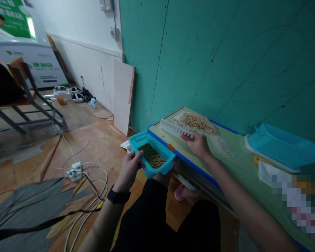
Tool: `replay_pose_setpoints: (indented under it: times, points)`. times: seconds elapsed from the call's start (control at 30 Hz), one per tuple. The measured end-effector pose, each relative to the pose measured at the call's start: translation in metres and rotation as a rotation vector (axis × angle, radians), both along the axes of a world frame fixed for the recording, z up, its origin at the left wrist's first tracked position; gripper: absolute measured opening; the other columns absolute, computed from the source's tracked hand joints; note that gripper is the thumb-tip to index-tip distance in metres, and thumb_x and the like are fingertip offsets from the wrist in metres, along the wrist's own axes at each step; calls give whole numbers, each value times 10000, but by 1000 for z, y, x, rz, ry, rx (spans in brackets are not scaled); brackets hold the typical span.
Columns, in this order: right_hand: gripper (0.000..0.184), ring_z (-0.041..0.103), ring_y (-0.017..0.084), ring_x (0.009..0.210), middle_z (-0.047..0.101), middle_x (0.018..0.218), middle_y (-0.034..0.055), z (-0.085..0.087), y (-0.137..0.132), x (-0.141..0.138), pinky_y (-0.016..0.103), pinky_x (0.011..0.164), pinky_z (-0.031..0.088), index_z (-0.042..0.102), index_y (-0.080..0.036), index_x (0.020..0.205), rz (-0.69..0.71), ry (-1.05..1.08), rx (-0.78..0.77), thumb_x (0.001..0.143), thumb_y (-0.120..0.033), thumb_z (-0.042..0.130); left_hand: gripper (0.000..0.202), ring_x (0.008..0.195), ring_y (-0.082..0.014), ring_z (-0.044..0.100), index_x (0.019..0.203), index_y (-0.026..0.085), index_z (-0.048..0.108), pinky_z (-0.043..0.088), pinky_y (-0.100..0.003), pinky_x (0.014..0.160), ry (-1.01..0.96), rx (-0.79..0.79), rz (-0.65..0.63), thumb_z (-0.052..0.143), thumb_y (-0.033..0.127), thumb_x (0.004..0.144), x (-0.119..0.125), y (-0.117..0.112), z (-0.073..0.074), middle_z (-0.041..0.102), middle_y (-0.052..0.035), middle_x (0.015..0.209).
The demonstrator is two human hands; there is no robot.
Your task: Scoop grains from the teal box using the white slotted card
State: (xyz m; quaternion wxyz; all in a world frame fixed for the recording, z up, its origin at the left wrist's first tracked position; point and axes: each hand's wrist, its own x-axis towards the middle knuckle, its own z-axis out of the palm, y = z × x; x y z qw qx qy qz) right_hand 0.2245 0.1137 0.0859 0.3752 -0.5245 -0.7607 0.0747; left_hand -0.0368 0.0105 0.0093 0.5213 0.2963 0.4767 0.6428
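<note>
My left hand (pixel 131 166) is closed on the near left rim of a turquoise plastic container (pixel 135 141), held at the table's edge. Inside it lie small green beans (pixel 147 151) and yellow beans (pixel 157 161). My right hand (pixel 198 144) grips one end of a long white slotted plastic strip (pixel 173 128) over the tabletop. Just beyond the strip, yellow beans (pixel 196 122) are heaped with whitish grains (pixel 223 147) that trail to the right. An orange-brown patch (pixel 171 147) marks the table edge beside the container.
The pale green table (pixel 241 175) with a blue edge stands against a green wall (pixel 225 63). A turquoise bin (pixel 286 145) sits at its right. White cables and a power strip (pixel 75 171) lie on the floor at left. A board (pixel 123 98) leans on the wall, and a chair (pixel 28 91) stands farther off.
</note>
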Motion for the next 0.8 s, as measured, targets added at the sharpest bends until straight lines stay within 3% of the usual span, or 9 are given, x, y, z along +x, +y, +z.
replay_pose_setpoints:
  times: [0.13,0.27,0.4,0.53,0.67,0.73,0.8]
  points:
    - [265,775,235,843,809,959,72,1,-33,5,280,725,572,789,-202,1057,148,53,-26,921,-390,661,380,417,-108,533,653,177,585,434,-218,450,-9,10,-13,820,474,679,1,0,1,575,40,488]
    - [253,775,226,861,810,977,51,7,-66,5,273,748,575,787,-218,1067,191,68,-65,941,-383,643,374,426,-107,532,650,176,588,438,-220,458,-11,-15,-33,817,469,680,6,-5,4,583,36,497]
    - [261,777,230,845,809,955,70,8,-71,5,276,751,574,784,-202,1064,93,53,16,945,-383,638,369,440,-108,543,665,175,593,436,-215,470,-18,-45,-73,808,473,692,13,-11,7,594,30,508]
    - [282,773,235,838,806,970,98,9,-65,-10,286,740,565,755,-197,1163,-37,-170,83,980,-314,574,418,415,-104,524,610,186,559,424,-213,451,-42,-62,-81,835,497,645,23,-18,4,568,38,475]
    - [486,743,202,994,675,1367,84,15,-62,-44,286,807,565,531,-268,1476,96,-388,123,1003,-188,450,432,402,-105,509,625,178,589,384,-206,422,-26,-81,-135,840,529,646,34,-34,-7,567,28,460]
    - [623,740,206,968,537,1524,81,20,-58,-61,308,769,572,373,-322,1573,124,-489,125,980,-132,410,461,396,-110,505,601,182,578,392,-218,423,-41,-117,-154,854,552,625,40,-45,-16,558,28,453]
    - [686,740,219,919,444,1593,90,25,-51,-76,334,738,572,310,-357,1594,141,-566,115,958,-119,406,481,368,-108,476,590,185,577,357,-222,395,-67,-158,-158,875,562,589,44,-55,-25,526,42,433]
